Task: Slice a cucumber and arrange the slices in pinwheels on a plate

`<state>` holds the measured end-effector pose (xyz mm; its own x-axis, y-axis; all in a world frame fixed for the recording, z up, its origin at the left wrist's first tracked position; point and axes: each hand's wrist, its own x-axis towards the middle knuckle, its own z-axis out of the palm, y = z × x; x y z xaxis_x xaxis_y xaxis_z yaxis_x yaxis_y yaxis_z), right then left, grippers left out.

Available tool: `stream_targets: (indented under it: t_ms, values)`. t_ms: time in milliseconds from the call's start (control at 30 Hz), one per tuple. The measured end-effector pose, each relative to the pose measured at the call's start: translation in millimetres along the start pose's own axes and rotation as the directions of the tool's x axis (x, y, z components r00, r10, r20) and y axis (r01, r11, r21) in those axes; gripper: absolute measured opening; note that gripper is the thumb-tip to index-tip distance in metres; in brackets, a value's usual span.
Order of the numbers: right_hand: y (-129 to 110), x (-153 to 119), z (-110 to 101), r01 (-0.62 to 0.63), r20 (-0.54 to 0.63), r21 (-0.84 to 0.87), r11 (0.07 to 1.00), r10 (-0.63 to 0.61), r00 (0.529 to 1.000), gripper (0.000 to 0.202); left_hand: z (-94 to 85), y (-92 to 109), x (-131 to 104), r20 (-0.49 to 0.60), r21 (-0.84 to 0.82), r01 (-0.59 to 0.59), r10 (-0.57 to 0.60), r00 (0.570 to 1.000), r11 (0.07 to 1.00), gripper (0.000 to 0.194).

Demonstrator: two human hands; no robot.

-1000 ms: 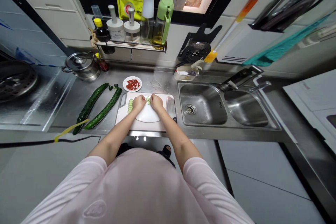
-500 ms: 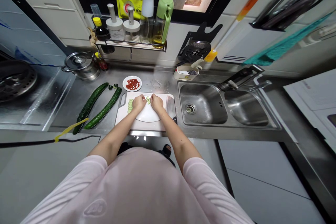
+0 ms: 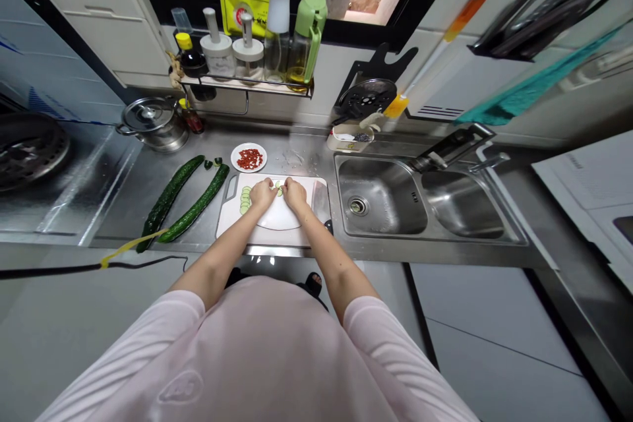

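My left hand (image 3: 263, 193) and my right hand (image 3: 295, 194) meet over the far side of a white plate (image 3: 277, 219), fingers pinched around small pale-green cucumber slices (image 3: 279, 190). The fingers hide part of these slices. Under the plate lies a white cutting board (image 3: 228, 224). A row of overlapping cucumber rounds (image 3: 245, 200) is on the board to the left of my left hand. Along the board's right side rests a knife (image 3: 321, 201), its dark handle toward me.
Two whole cucumbers (image 3: 198, 206) lie left of the board, with cut ends (image 3: 208, 163) beyond them. Behind the board is a dish of chopped red pieces (image 3: 250, 159). A double sink (image 3: 380, 198) is at the right, a lidded pot (image 3: 151, 122) at the back left.
My fingertips have shifted slightly at the slices, the left ones reaching a little closer to the right hand. The slices between them are arranged differently. The rest stays put.
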<state>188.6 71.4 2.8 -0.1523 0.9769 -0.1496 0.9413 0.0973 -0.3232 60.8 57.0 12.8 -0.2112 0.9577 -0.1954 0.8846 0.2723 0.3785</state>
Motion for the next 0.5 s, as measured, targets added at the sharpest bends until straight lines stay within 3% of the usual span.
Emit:
stream_targets:
  t_ms: [500]
  values:
    - [-3.5,-4.5,2.8,0.003,-0.042,0.018,1.000,-0.003,0.999,0.024,3.3,0.1,0.0,-0.036,-0.005,-0.011,0.010,0.999,1.000,0.021]
